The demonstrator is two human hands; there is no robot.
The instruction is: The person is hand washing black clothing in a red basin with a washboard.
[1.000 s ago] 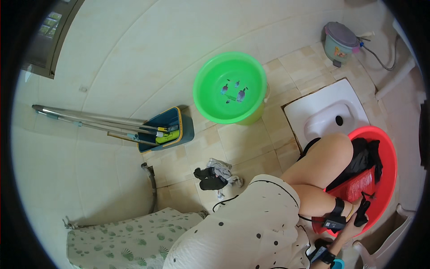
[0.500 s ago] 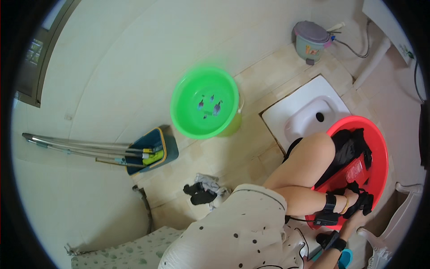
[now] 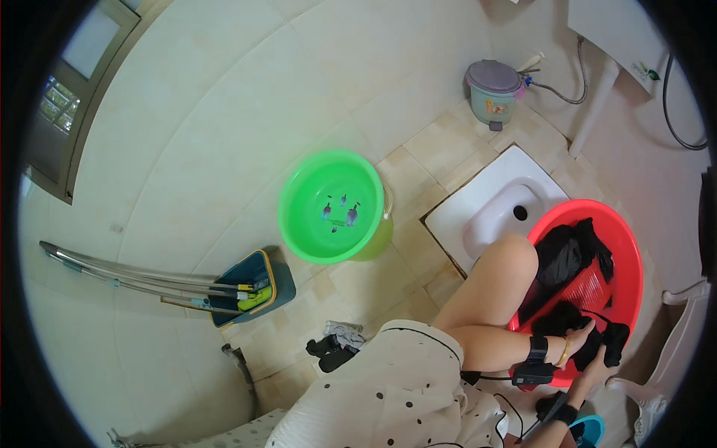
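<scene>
A red plastic basin (image 3: 626,246) sits on the tiled floor at the right, holding wet black clothes (image 3: 565,257). My left hand (image 3: 577,336) reaches into the basin from the near side and grips a bunch of black cloth (image 3: 609,340). My right hand (image 3: 597,367) holds the same cloth just below, at the basin's near rim. Both wrists wear black bands. My bare knee (image 3: 502,263) stands against the basin's left side.
A green basin (image 3: 334,206) stands at centre. A white squat toilet pan (image 3: 502,209) lies beside the red basin. A small lidded bin (image 3: 494,86) is at the back. Mop and dustpan (image 3: 246,290) lie at left. Dark clothes (image 3: 334,348) sit on the floor.
The view has shifted, so everything sits more to the right and lower. My hands have moved together onto the black cloth at the near rim of the red basin.
</scene>
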